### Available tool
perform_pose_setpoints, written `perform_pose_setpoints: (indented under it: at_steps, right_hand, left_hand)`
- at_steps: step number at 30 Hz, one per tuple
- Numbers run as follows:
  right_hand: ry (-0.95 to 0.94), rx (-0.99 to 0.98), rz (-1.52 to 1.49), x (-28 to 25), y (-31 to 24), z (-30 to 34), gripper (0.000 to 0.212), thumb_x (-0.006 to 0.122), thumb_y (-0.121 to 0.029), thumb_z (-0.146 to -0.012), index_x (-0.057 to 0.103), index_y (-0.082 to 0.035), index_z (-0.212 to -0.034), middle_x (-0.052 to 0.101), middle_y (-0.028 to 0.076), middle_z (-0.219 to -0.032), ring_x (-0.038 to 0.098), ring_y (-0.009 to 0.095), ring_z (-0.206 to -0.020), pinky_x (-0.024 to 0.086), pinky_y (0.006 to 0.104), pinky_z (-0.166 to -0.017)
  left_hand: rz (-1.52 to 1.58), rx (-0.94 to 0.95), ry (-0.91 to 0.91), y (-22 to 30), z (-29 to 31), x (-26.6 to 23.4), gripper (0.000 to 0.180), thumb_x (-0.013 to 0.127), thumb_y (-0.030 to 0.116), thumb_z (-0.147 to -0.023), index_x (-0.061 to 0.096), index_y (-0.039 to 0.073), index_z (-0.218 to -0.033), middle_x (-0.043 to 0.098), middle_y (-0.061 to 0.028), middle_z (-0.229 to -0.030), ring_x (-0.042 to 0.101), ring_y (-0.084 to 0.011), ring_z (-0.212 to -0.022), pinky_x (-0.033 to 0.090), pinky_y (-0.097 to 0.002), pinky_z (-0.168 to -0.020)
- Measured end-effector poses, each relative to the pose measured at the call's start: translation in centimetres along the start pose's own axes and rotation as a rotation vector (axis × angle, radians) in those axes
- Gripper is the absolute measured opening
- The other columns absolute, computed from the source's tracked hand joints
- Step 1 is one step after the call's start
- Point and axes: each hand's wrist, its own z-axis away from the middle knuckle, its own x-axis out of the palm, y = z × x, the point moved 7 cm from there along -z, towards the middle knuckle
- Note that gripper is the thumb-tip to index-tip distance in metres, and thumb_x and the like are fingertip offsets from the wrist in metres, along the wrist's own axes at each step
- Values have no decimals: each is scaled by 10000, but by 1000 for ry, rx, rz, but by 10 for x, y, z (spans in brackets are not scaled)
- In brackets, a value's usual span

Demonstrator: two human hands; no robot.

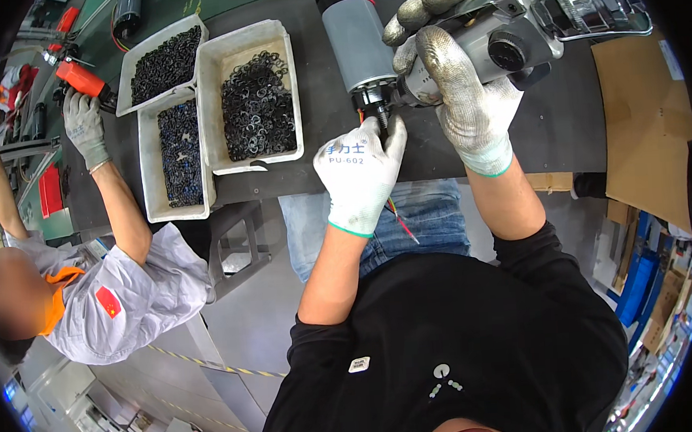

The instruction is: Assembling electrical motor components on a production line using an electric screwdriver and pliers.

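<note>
A grey cylindrical motor (358, 45) lies on the dark table, its black-fitted end towards me. My left hand (359, 168), in a white work glove, is closed at that end, thumb and fingers pinching the dark shaft (383, 117). Thin coloured wires (400, 219) hang below this hand. To the right, my gloved right hand (470, 101) wraps round a grey metal-bodied tool (502, 48) with a round black cap. The tool's tapered nose (417, 89) is beside the motor's shaft end; whether they touch I cannot tell. Its far end bears a clear, wire-framed part (595, 7).
Left of the motor are white trays of small black rings (295, 100), (126, 91) and dark small parts (152, 180). A co-worker's gloved hand (84, 125) holds a red power tool (80, 78) at the left. Cardboard (646, 134) stands at the table's right end.
</note>
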Motion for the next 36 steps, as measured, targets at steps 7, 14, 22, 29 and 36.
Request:
perform_pose_setpoints:
  at_steps: [7,14,22,29,36]
  right_hand:
    - [-215,-88,120,3,10,-1,382,636,10,-977,535,28,-1345,663,185,-1181,703,206,-961,591,287,-735]
    - [-248,-80,129,21,5,3,346,611,62,-961,547,35,-1300,660,192,-1106,700,236,-963,606,307,-747]
    - [-248,-58,225,8,11,0,239,604,46,-959,539,-13,-1182,604,151,-995,641,228,-848,578,359,-724]
    - [-195,-145,3,19,-24,5,224,623,-17,-975,554,-40,-1187,599,123,-1021,612,239,-906,543,376,-739]
    - [71,-271,29,-23,-80,-2,309,651,13,-952,574,-15,-1251,655,164,-1077,682,257,-936,590,333,-728]
  left_hand:
    - [0,13,7,0,-1,-3,354,752,345,-879,601,131,-642,571,-69,-511,604,-282,-461,480,-391,-497]
    - [28,-36,9,-1,2,-6,372,748,363,-875,592,136,-624,577,-69,-510,610,-284,-464,485,-405,-512]
    - [4,-56,-13,0,-1,-7,375,714,385,-899,613,132,-642,604,-85,-529,630,-287,-486,496,-429,-539]
    - [-12,-97,-84,-2,-1,-13,372,680,394,-933,627,132,-673,624,-84,-557,647,-290,-506,504,-413,-554]
    - [-161,140,-152,-7,-38,-106,250,701,343,-933,681,107,-850,674,-101,-748,673,-271,-685,524,-431,-601]
